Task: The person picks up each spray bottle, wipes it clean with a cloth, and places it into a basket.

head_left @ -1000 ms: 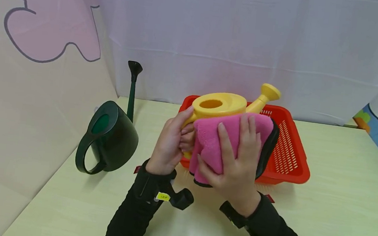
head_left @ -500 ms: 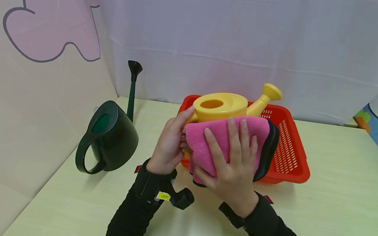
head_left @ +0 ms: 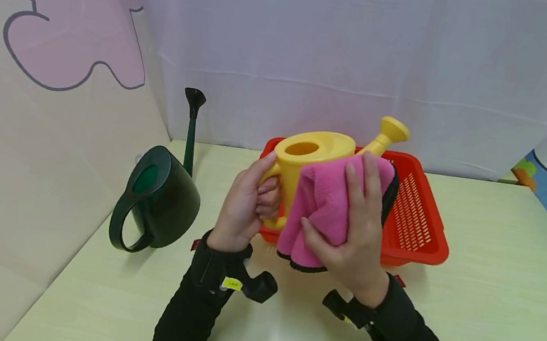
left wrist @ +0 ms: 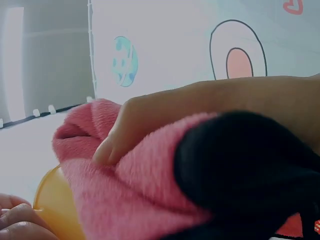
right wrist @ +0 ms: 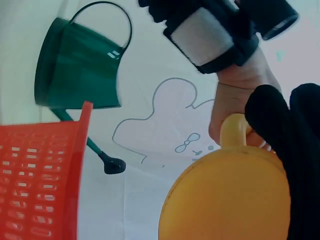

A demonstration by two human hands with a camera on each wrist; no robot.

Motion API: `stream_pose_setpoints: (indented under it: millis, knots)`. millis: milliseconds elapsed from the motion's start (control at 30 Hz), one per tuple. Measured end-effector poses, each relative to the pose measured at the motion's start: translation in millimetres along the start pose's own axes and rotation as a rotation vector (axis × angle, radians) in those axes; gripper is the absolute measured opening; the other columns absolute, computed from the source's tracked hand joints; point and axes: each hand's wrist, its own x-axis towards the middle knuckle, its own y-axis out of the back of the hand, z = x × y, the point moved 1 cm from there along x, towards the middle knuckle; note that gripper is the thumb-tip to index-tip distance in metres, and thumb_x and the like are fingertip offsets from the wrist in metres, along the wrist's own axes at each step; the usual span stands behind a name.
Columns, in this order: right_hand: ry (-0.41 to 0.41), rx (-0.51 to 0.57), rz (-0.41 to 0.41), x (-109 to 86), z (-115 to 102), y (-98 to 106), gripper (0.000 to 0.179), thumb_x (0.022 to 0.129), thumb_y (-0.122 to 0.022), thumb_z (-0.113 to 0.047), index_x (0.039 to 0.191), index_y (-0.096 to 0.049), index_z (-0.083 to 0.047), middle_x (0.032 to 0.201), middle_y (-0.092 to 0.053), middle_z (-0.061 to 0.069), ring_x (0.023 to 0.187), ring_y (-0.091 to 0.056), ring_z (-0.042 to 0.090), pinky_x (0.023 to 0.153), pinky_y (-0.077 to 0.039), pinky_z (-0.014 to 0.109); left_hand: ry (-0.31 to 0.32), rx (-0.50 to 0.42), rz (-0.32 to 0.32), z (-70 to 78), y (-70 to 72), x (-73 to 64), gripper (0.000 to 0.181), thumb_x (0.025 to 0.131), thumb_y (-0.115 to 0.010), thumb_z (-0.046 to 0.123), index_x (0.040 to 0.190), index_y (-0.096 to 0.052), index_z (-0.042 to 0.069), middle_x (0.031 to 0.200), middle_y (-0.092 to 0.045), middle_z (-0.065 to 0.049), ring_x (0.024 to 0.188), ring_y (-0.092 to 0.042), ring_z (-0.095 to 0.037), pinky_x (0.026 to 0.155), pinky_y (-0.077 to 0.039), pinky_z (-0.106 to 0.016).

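My left hand (head_left: 244,206) grips the handle of a yellow watering can (head_left: 293,178), fingers wrapped around it, with the spout angled up and to the right. My right hand (head_left: 354,241) holds a pink cloth (head_left: 321,198) with dark edging against the can's near side. Its fingers lie along the cloth and its thumb presses into a fold. In the left wrist view, the bunched cloth (left wrist: 110,195) covers most of the yellow can (left wrist: 57,200). The right wrist view shows the can's rounded underside (right wrist: 225,200), with the cloth's black edging (right wrist: 270,115) beside it.
Behind the can, a red perforated basket (head_left: 408,208) stands on the pale wooden table (head_left: 481,306). A dark green watering can (head_left: 173,204) stands to the left, its long spout pointing up. White and cartoon-printed sheets enclose the back and sides.
My right hand and the cloth shift slightly left, then back right and up along the can, baring more of its left side. My left hand keeps its grip on the handle.
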Motion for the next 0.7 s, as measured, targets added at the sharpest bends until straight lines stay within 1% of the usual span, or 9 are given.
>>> stream_pose_setpoints:
  millis: [67,167,300,367,567,700]
  knots:
    - [-0.039,0.057,-0.018,1.0,1.5,2.0,0.072,0.084,-0.057,-0.044,0.141,-0.032,-0.007,0.145,-0.028,0.019,0.130,-0.032,0.031,0.107,-0.033,0.032,-0.004,-0.004,-0.002,0.5,0.2,-0.4,0.044,0.097,-0.037,0.032,0.056,-0.030,0.015,0.045,-0.029,0.007,0.038,-0.027,-0.006,0.041,-0.019,-0.020]
    - [-0.052,0.082,-0.020,1.4,2.6,2.9,0.073,0.085,-0.057,-0.043,0.141,-0.030,-0.005,0.146,-0.028,0.020,0.131,-0.030,0.030,0.109,-0.031,0.034,-0.011,-0.008,-0.012,0.8,0.3,-0.5,0.045,0.097,-0.037,0.031,0.056,-0.030,0.015,0.045,-0.029,0.007,0.038,-0.027,-0.006,0.041,-0.018,-0.020]
    - [-0.013,0.043,0.003,1.3,3.0,1.0,0.072,0.085,-0.057,-0.042,0.141,-0.032,-0.007,0.147,-0.029,0.016,0.133,-0.029,0.030,0.111,-0.025,0.041,-0.021,-0.010,-0.024,0.4,0.6,-0.1,0.045,0.097,-0.037,0.031,0.056,-0.029,0.015,0.045,-0.028,0.008,0.038,-0.026,-0.006,0.041,-0.017,-0.020]
    - [0.001,0.023,0.011,1.2,2.8,0.2,0.071,0.084,-0.057,-0.042,0.141,-0.032,-0.007,0.146,-0.030,0.015,0.133,-0.029,0.029,0.111,-0.025,0.043,-0.025,-0.010,-0.027,0.2,0.8,0.0,0.045,0.097,-0.037,0.031,0.056,-0.029,0.015,0.045,-0.028,0.007,0.038,-0.026,-0.006,0.041,-0.017,-0.020]
    - [0.009,-0.023,0.024,0.5,0.7,0.0,0.072,0.084,-0.056,-0.045,0.141,-0.033,-0.007,0.145,-0.031,0.015,0.132,-0.031,0.029,0.110,-0.027,0.042,-0.006,-0.010,-0.024,-0.5,0.3,-0.1,0.045,0.097,-0.037,0.032,0.056,-0.030,0.015,0.045,-0.029,0.008,0.038,-0.026,-0.006,0.041,-0.018,-0.020]
    - [0.023,-0.091,0.032,-1.1,-2.3,-0.7,0.071,0.083,-0.056,-0.046,0.140,-0.034,-0.010,0.144,-0.032,0.016,0.129,-0.034,0.031,0.108,-0.032,0.041,0.008,-0.014,-0.021,-1.0,-1.0,-0.5,0.044,0.097,-0.037,0.032,0.057,-0.030,0.015,0.046,-0.029,0.008,0.038,-0.027,-0.005,0.041,-0.019,-0.020]
